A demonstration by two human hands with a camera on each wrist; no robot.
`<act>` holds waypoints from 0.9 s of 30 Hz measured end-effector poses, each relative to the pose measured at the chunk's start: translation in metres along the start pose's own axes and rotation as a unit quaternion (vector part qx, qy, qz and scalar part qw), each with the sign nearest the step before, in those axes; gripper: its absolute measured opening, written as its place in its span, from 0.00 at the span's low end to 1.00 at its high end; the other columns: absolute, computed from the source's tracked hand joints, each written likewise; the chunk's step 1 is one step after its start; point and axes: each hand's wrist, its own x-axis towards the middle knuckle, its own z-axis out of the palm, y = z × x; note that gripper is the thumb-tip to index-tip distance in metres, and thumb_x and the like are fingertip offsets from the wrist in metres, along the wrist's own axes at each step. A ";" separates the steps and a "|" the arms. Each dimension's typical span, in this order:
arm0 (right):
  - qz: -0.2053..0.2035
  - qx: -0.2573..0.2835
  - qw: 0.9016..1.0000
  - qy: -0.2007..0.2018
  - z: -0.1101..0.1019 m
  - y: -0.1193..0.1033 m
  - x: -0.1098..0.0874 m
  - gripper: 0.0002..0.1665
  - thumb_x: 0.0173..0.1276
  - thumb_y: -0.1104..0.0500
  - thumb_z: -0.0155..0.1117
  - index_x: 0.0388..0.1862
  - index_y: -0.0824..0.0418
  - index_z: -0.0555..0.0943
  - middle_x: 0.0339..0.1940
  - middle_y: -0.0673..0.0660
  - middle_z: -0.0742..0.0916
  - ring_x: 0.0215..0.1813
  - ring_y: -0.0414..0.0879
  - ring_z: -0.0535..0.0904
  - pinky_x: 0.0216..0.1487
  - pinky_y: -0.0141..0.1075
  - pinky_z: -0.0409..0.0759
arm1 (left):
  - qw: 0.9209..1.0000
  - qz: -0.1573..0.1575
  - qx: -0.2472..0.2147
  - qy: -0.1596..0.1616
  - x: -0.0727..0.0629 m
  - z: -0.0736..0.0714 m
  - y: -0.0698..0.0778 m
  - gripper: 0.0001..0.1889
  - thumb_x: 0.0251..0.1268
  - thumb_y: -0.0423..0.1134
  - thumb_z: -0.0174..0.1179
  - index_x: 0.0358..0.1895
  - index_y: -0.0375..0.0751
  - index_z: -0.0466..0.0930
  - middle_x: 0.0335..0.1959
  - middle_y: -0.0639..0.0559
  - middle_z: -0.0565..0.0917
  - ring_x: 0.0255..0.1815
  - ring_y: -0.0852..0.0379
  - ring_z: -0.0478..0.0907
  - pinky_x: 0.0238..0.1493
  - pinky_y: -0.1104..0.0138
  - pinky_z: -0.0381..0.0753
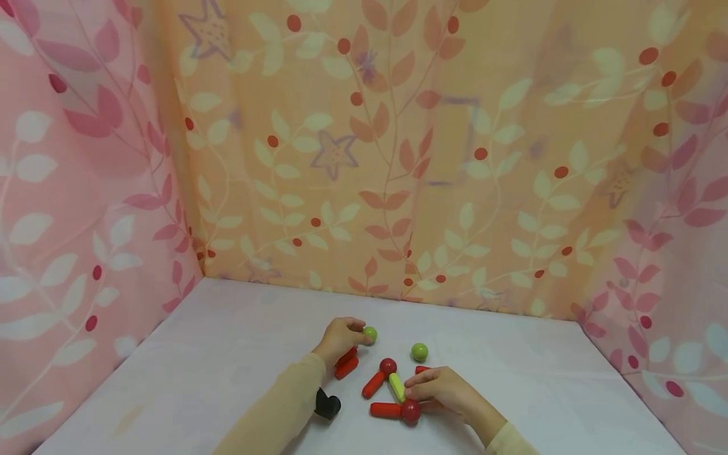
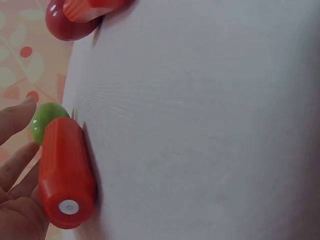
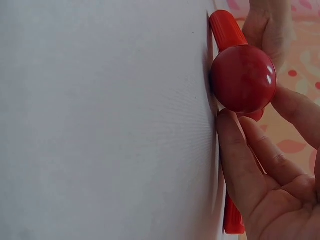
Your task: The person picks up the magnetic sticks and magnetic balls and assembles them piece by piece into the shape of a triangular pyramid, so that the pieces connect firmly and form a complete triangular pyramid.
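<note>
My left hand (image 1: 339, 339) reaches to a green ball (image 1: 370, 335), its thumb and fingertips at either side of it. Under that hand lie red rods (image 1: 346, 368), one showing a round metal end (image 2: 69, 207) in the left wrist view. The right hand (image 1: 446, 393) pinches a red ball (image 3: 243, 79) between thumb and fingers. A red rod (image 1: 385, 411) extends left from this ball. A yellow-green rod (image 1: 397, 387) runs from near it to a second red ball (image 1: 388, 366), which meets another red rod (image 1: 373, 384).
A second green ball (image 1: 419, 352) sits behind the right hand. Another red rod (image 1: 422, 370) is partly covered by that hand. By the left sleeve is a small black object (image 1: 327, 404). Patterned curtains (image 1: 392, 189) enclose the white tabletop (image 1: 227, 335) at the back and sides.
</note>
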 end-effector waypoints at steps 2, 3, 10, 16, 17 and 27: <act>-0.003 0.002 1.000 -0.003 0.000 0.000 0.001 0.20 0.63 0.60 0.70 0.49 0.73 0.84 0.39 0.53 0.89 0.41 0.42 0.84 0.49 0.41 0.86 | 1.000 0.003 -0.001 0.003 0.001 -0.001 0.000 0.22 0.54 0.38 0.73 0.54 0.38 0.83 0.52 0.43 0.85 0.48 0.50 0.80 0.56 0.56 0.80; -0.003 0.002 1.000 -0.005 0.000 0.000 0.001 0.20 0.63 0.60 0.70 0.49 0.73 0.84 0.40 0.53 0.89 0.41 0.42 0.84 0.49 0.41 0.86 | 1.000 0.003 -0.001 0.004 0.002 -0.001 -0.001 0.22 0.55 0.37 0.73 0.54 0.38 0.83 0.52 0.43 0.85 0.47 0.50 0.80 0.56 0.56 0.80; 0.006 0.010 1.000 -0.011 -0.001 -0.002 -0.001 0.20 0.64 0.61 0.69 0.50 0.73 0.83 0.39 0.53 0.89 0.40 0.42 0.85 0.49 0.40 0.86 | 1.000 -0.014 -0.016 -0.017 0.005 -0.001 0.000 0.22 0.55 0.37 0.73 0.55 0.40 0.83 0.53 0.44 0.85 0.45 0.52 0.80 0.54 0.59 0.81; 0.018 0.007 1.000 0.001 -0.002 -0.004 0.001 0.18 0.63 0.60 0.71 0.48 0.71 0.85 0.37 0.53 0.90 0.38 0.41 0.85 0.47 0.38 0.86 | 1.000 -0.014 -0.008 -0.011 0.006 0.000 0.002 0.21 0.56 0.36 0.72 0.55 0.40 0.83 0.53 0.43 0.84 0.43 0.53 0.79 0.50 0.62 0.83; 0.019 0.005 1.000 0.002 -0.002 -0.004 0.002 0.18 0.63 0.59 0.71 0.48 0.70 0.85 0.37 0.53 0.90 0.38 0.41 0.85 0.47 0.38 0.86 | 1.000 -0.014 -0.007 -0.010 0.006 0.000 0.002 0.21 0.56 0.36 0.72 0.55 0.39 0.83 0.53 0.43 0.84 0.42 0.53 0.79 0.50 0.62 0.83; 0.023 -0.002 1.000 0.009 0.001 -0.004 0.005 0.16 0.63 0.61 0.70 0.47 0.70 0.86 0.34 0.51 0.89 0.37 0.40 0.83 0.45 0.38 0.87 | 0.999 -0.045 -0.010 -0.012 0.009 0.003 0.003 0.19 0.55 0.38 0.74 0.51 0.43 0.85 0.49 0.47 0.85 0.41 0.51 0.79 0.49 0.60 0.79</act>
